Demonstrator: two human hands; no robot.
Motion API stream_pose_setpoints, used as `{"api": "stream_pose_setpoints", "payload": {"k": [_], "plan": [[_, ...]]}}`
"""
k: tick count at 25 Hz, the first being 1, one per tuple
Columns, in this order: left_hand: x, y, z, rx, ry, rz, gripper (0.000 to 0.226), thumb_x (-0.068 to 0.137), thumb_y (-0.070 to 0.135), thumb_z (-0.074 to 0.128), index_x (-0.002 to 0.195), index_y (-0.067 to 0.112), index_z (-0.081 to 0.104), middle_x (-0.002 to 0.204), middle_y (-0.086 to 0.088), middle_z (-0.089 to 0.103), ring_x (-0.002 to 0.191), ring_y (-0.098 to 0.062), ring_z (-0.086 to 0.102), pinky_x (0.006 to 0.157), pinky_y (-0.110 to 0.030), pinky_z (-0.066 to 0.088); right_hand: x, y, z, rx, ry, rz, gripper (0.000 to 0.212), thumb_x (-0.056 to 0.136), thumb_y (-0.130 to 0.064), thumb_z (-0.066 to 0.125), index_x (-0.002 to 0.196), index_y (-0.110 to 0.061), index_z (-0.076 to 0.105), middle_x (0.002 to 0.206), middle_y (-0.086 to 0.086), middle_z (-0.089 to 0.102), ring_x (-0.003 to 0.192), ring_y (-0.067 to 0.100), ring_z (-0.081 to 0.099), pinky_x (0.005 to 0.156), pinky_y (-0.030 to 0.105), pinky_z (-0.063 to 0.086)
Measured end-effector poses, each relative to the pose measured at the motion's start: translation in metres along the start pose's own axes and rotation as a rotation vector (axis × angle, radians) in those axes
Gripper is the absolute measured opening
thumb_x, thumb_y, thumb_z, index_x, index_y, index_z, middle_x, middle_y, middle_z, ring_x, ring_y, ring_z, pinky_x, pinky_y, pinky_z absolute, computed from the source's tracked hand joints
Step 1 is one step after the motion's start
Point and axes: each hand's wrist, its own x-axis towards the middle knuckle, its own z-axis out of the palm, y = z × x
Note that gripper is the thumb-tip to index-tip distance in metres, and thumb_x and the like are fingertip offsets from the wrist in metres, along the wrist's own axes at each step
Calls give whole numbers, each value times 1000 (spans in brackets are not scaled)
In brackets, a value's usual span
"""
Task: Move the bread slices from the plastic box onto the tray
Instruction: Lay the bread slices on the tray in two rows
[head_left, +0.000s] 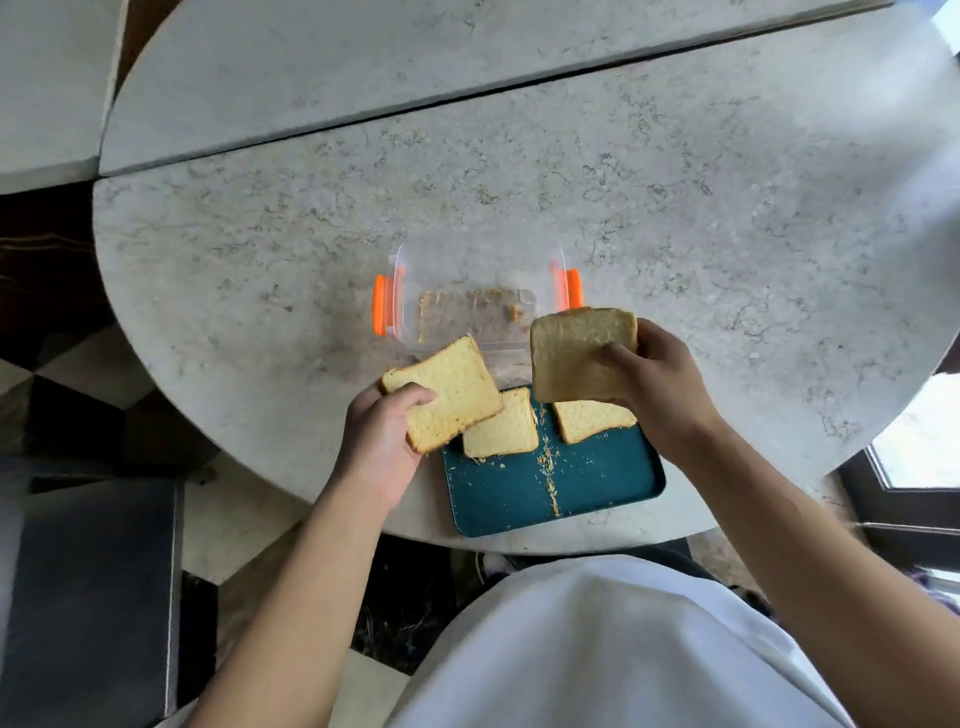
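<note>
A clear plastic box (405, 291) with orange clips stands on the table; one bread slice (467, 314) and some crumbs lie inside it. In front of it sits a teal tray (597, 483) with two slices, one at its far left (506, 431) and one at its far right (589, 421). My left hand (382, 441) holds a slice (452, 389) over the tray's left far corner. My right hand (660, 384) holds another slice (576, 353), tilted, above the tray's far edge.
The round marble table (675, 208) has a seam across its far part and its near edge runs just below the tray. Crumbs are strewn down the tray's middle. A dark chair (88, 597) stands at the lower left.
</note>
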Motion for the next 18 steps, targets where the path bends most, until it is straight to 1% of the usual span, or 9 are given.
{"api": "stream_pose_setpoints", "payload": {"k": [2, 5, 7, 8, 10, 12, 14, 16, 18], "plan": [[-15, -32, -12, 0, -16, -97, 23, 88, -8, 57, 107, -1, 67, 100, -19, 75, 90, -32, 72, 71, -38, 55, -17, 24, -6, -30, 19, 17, 17, 91, -3, 61, 106, -5, 70, 104, 27, 73, 91, 34, 71, 85, 53, 59], [-20, -73, -16, 59, -7, -222, 32, 87, -6, 62, 119, -6, 61, 114, -26, 70, 101, -38, 70, 70, -39, 56, -34, 61, -11, -143, 15, 48, 16, 88, -3, 65, 93, -19, 69, 91, 10, 74, 86, 25, 69, 71, 37, 56], [-10, -91, -12, 94, -4, -260, 28, 85, -6, 65, 113, -4, 63, 114, -26, 69, 99, -39, 70, 78, -45, 57, -34, 83, -15, -224, 33, 101, 19, 86, -4, 67, 89, -23, 65, 89, 6, 72, 89, 30, 70, 70, 38, 56], [-7, -99, -9, 121, -9, -277, 27, 83, -6, 67, 109, -1, 65, 115, -26, 69, 103, -39, 69, 87, -49, 56, -32, 91, -18, -251, 50, 129, 18, 85, -5, 67, 90, -23, 64, 90, 6, 71, 93, 33, 70, 72, 39, 57], [-1, -113, -2, 209, -1, -303, 27, 79, -4, 71, 105, 1, 67, 126, -23, 67, 121, -41, 61, 107, -63, 43, -27, 105, -22, -283, 70, 172, 16, 83, -8, 67, 93, -20, 64, 91, 7, 70, 96, 35, 69, 72, 41, 57], [7, -126, 2, 256, 15, -314, 34, 76, -1, 74, 110, 3, 68, 132, -21, 65, 131, -41, 54, 112, -65, 35, -20, 115, -26, -314, 57, 207, 20, 83, -11, 67, 103, -15, 63, 99, 11, 70, 97, 34, 68, 76, 45, 58], [13, -133, 4, 280, 42, -305, 47, 76, 2, 75, 122, 2, 65, 136, -20, 63, 132, -40, 54, 112, -62, 37, -15, 122, -31, -368, 17, 210, 30, 85, -14, 67, 114, -13, 61, 105, 11, 68, 99, 32, 66, 76, 44, 58], [16, -137, 4, 375, 75, -257, 50, 78, 7, 73, 127, 5, 63, 136, -17, 63, 127, -36, 57, 108, -57, 45, -10, 126, -39, -473, -21, 185, 41, 87, -18, 65, 126, -11, 58, 108, 9, 66, 98, 28, 63, 64, 33, 54], [13, -135, 6, 538, 172, -152, 45, 82, 16, 71, 126, 13, 62, 130, -8, 63, 111, -23, 62, 90, -40, 54, -6, 128, -47, -584, -30, 144, 48, 90, -23, 62, 135, -9, 54, 114, 9, 66, 98, 27, 62, 62, 28, 48]]}}
